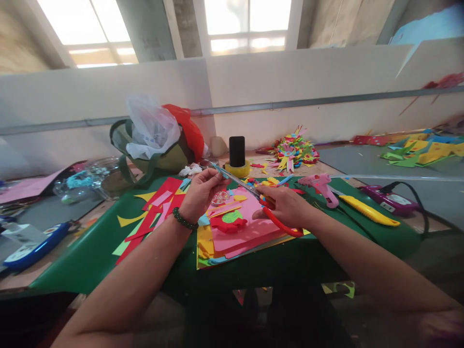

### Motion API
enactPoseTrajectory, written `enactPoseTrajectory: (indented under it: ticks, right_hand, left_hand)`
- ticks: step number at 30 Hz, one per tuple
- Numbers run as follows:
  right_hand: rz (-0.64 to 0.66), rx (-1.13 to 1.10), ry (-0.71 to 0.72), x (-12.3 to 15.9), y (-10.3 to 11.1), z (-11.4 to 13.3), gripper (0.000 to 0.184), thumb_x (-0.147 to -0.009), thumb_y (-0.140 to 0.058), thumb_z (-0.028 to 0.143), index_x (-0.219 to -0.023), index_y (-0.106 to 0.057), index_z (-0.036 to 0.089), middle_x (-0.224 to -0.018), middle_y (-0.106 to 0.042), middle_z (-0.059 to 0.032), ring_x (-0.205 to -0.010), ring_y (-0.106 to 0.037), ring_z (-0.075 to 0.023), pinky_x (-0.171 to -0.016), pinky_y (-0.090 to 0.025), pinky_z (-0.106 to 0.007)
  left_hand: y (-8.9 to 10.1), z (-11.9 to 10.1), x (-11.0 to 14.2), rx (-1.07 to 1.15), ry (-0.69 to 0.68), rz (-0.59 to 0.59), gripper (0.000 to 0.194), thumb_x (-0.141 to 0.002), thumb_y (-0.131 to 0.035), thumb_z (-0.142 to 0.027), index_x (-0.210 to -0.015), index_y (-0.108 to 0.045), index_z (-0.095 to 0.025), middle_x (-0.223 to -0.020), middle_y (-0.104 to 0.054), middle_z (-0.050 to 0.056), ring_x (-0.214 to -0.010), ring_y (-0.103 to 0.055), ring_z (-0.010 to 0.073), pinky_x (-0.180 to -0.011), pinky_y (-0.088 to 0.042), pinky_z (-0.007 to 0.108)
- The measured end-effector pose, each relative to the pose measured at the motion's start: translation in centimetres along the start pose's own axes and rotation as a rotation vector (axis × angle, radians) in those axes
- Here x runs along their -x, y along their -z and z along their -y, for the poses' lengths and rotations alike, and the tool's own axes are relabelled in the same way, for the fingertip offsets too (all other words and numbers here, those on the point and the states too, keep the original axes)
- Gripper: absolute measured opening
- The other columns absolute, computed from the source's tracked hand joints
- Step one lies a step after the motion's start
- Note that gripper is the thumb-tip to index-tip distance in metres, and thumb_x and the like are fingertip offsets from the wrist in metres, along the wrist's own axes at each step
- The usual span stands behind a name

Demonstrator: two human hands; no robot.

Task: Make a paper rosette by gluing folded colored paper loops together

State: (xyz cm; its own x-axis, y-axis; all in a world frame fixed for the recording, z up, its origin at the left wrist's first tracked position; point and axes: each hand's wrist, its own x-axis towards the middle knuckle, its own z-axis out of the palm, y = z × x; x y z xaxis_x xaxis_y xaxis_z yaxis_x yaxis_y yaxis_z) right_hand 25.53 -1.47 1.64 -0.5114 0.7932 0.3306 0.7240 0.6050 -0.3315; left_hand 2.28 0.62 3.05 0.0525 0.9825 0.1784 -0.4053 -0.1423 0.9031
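No readable text, label, brand or number shows on anything here

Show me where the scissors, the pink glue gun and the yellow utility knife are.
scissors (279,223): head view, on the red handle loop under the right hand.
pink glue gun (321,183): head view, on its body.
yellow utility knife (368,210): head view, mid-handle.

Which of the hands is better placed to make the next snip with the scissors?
Right. The right hand already grips the red handles of the scissors, blades pointing toward the left hand, which pinches a small paper piece at the blade tips, so it likely just steadies.
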Motion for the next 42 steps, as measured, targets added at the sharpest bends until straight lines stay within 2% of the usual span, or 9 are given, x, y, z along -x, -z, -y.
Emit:
enactPoseTrajectory:
  ticks: [5, 15, 18, 22, 25, 29, 33, 38, 42]
  right_hand:
    - [-0.013, -0.013, 0.012, 0.0, -0.2, 0.0, 0.062, -0.082, -0.058, 0.071, -0.110, -0.066, 0.015, -0.058, -0.049, 0.0033, -0.052, -0.042, -0.0127, -0.056, -0.030, -0.025]
    - [-0.041, -0.006, 0.013, 0.0, -0.6, -0.3, 0.056, -0.084, -0.055, 0.071, -0.100, -0.066, 0.018, -0.056, -0.047, 0.0036, -0.050, -0.040, -0.0124, -0.055, -0.029, -0.025]
    - [-0.041, 0.021, 0.016, 0.0, -0.5, -0.4, 0.059, -0.084, -0.055, 0.071, -0.105, -0.066, 0.017, -0.058, -0.051, 0.0023, -0.051, -0.041, -0.0130, -0.055, -0.029, -0.025]
    - [-0.050, 0.089, 0.045, 0.0, -0.3, -0.3, 0.063, -0.084, -0.055, 0.071, -0.114, -0.064, 0.017, -0.068, -0.059, -0.0023, -0.059, -0.050, -0.0166, -0.057, -0.029, -0.025]
    - [-0.037, 0.093, 0.032, 0.0, -0.3, -0.2, 0.064, -0.084, -0.054, 0.072, -0.116, -0.064, 0.017, -0.068, -0.059, -0.0024, -0.059, -0.052, -0.0175, -0.057, -0.028, -0.026]
    - [-0.018, 0.057, -0.013, 0.0, -0.5, -0.1, 0.060, -0.085, -0.053, 0.072, -0.106, -0.066, 0.017, -0.059, -0.052, 0.0012, -0.053, -0.046, -0.0156, -0.056, -0.028, -0.026]
    - [-0.060, -0.005, -0.026, -0.1, -0.5, -0.1, 0.054, -0.089, -0.048, 0.070, -0.095, -0.066, 0.019, -0.060, -0.054, 0.0002, -0.055, -0.046, -0.0153, -0.056, -0.030, -0.026]
    - [-0.153, -0.019, -0.159, -0.6, 1.4, -1.2, 0.053, -0.090, -0.047, 0.067, -0.095, -0.067, 0.018, -0.077, -0.067, -0.0063, -0.070, -0.059, -0.0198, -0.062, -0.039, -0.027]
    - [-0.063, 0.200, -0.315, 1.0, 3.7, -3.4, 0.040, -0.088, -0.056, 0.056, -0.089, -0.070, 0.019, -0.087, -0.073, -0.0113, -0.079, -0.065, -0.0256, -0.063, -0.042, -0.029]
  left_hand:
    - [0.0, -0.1, 0.0, 0.008, 0.013, 0.007, 0.026, -0.068, -0.086, -0.013, -0.067, -0.059, -0.014, -0.065, -0.067, -0.003, -0.064, -0.069, 0.0090, -0.064, -0.055, 0.016]
    - [-0.2, -0.4, 0.2, 0.001, 0.032, -0.003, 0.024, -0.071, -0.082, -0.008, -0.066, -0.059, -0.013, -0.063, -0.067, -0.003, -0.062, -0.070, 0.0085, -0.061, -0.055, 0.013]
    - [-0.2, -0.4, 0.2, -0.001, 0.033, 0.012, 0.024, -0.071, -0.082, -0.009, -0.066, -0.059, -0.014, -0.063, -0.067, -0.003, -0.063, -0.071, 0.0090, -0.062, -0.056, 0.013]
    - [-0.1, -0.3, 0.2, -0.004, 0.038, 0.054, 0.026, -0.068, -0.085, -0.011, -0.066, -0.059, -0.014, -0.062, -0.067, -0.003, -0.064, -0.071, 0.0109, -0.063, -0.056, 0.016]
    - [0.0, 0.0, 0.1, 0.000, 0.036, 0.076, 0.026, -0.066, -0.086, -0.013, -0.067, -0.060, -0.014, -0.064, -0.068, -0.002, -0.065, -0.072, 0.0120, -0.063, -0.056, 0.017]
    - [0.1, 0.2, 0.1, -0.015, 0.024, 0.080, 0.027, -0.066, -0.087, -0.015, -0.067, -0.060, -0.014, -0.064, -0.067, -0.002, -0.066, -0.072, 0.0124, -0.064, -0.056, 0.018]
    - [0.2, 0.3, 0.1, -0.035, 0.032, 0.112, 0.028, -0.066, -0.088, -0.018, -0.069, -0.060, -0.014, -0.063, -0.065, -0.002, -0.068, -0.072, 0.0130, -0.066, -0.055, 0.019]
    - [0.5, 0.1, 0.0, -0.041, 0.032, 0.125, 0.030, -0.064, -0.089, -0.022, -0.070, -0.061, -0.014, -0.065, -0.067, -0.002, -0.069, -0.073, 0.0133, -0.063, -0.055, 0.017]
    - [0.9, -0.3, -0.4, -0.033, 0.013, 0.126, 0.032, -0.064, -0.090, -0.023, -0.070, -0.060, -0.014, -0.063, -0.067, -0.003, -0.067, -0.073, 0.0126, -0.064, -0.056, 0.017]
